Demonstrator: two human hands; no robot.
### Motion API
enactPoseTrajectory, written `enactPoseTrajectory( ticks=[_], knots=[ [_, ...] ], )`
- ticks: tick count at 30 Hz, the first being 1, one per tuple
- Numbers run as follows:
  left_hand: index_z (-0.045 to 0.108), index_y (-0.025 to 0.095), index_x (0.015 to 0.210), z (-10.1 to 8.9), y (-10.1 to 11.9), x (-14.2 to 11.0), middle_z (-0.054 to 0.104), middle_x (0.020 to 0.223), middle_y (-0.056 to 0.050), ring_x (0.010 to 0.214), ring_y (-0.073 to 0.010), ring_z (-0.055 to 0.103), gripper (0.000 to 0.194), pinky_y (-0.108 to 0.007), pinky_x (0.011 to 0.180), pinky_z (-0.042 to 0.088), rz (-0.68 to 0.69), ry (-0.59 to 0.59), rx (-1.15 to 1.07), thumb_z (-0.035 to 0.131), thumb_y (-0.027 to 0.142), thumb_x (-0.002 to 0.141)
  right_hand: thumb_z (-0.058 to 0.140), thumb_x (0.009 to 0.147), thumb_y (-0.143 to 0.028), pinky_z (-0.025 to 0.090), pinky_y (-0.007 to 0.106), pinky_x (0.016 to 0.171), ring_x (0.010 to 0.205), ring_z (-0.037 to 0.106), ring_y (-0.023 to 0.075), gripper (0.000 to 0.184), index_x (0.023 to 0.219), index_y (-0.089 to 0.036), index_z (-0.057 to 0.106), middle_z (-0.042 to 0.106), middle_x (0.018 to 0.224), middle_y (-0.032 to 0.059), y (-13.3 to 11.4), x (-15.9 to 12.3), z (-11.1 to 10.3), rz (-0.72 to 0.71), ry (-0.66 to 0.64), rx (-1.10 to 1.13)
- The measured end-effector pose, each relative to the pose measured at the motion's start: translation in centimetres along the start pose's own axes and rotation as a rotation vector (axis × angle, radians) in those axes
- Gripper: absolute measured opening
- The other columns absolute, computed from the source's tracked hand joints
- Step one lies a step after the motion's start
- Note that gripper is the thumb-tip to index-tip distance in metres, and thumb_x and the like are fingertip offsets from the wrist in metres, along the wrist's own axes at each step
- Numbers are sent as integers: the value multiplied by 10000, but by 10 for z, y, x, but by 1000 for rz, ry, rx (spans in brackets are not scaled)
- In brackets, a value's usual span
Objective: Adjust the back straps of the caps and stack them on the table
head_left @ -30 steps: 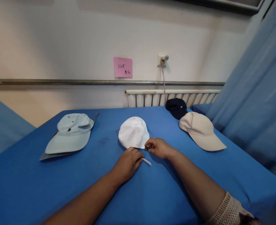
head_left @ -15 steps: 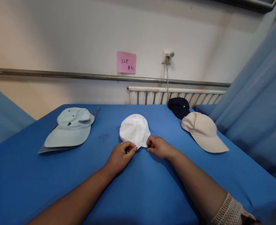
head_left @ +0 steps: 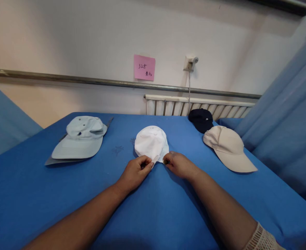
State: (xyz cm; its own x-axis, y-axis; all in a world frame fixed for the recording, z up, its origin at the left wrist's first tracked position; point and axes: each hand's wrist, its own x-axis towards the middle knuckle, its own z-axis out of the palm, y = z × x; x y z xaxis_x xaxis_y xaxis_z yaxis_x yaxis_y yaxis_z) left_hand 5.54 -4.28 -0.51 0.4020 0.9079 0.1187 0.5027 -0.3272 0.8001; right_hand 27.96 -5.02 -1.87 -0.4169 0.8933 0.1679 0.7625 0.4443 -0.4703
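Observation:
A white cap lies at the middle of the blue-covered table, its crown away from me and its near edge toward me. My left hand pinches the near left edge of this cap between thumb and fingers. On the other side, my right hand is closed on the near right edge, where a small dark piece shows at the fingertips. A small gap separates the two hands. The fingers hide the parts of the edge they hold.
A light blue cap rests on a grey one at the left. On the right are a beige cap and a dark navy cap. Behind the table are a radiator, a metal rail and a pink note. Blue curtains hang at the right.
The whole view has shifted slightly. Both hands stay on the near edge of the white cap, and the edge at my left fingers now looks lifted a little more.

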Motion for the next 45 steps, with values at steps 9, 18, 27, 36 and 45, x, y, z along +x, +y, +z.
enactPoseTrajectory(
  ticks=[9,18,27,36,45],
  knots=[
    [589,186,783,7,6,-6,670,760,-9,688,-160,594,253,-262,645,449,-15,-12,-154,536,422,859,605,841,-174,458,246,681,698,585,133,216,1052,-185,650,657,837,26,3,5,11,37,222,163],
    [587,174,697,5,3,-2,617,655,12,614,-137,530,280,-249,595,407,-73,92,-174,570,423,823,586,861,-259,503,266,690,697,602,139,237,1079,-180,632,642,809,24,-8,2,18,-11,367,322],
    [588,179,661,6,4,0,568,599,22,587,-135,491,296,-238,540,366,-93,102,-120,598,451,778,572,881,-232,507,283,714,735,614,152,196,1067,-192,620,649,838,39,-12,0,18,-75,352,231],
    [573,183,647,9,-3,1,541,561,34,563,-131,476,308,-237,531,360,-105,81,-158,600,467,762,593,873,-214,529,283,741,771,656,157,242,1114,-195,597,685,893,42,-12,-2,21,-56,326,277],
    [558,183,641,9,4,-1,551,553,31,522,-120,464,304,-236,505,355,-142,30,-218,597,466,747,596,854,-120,495,296,787,850,661,174,242,1080,-205,596,699,943,44,-10,-2,18,-24,219,154]
  ],
)
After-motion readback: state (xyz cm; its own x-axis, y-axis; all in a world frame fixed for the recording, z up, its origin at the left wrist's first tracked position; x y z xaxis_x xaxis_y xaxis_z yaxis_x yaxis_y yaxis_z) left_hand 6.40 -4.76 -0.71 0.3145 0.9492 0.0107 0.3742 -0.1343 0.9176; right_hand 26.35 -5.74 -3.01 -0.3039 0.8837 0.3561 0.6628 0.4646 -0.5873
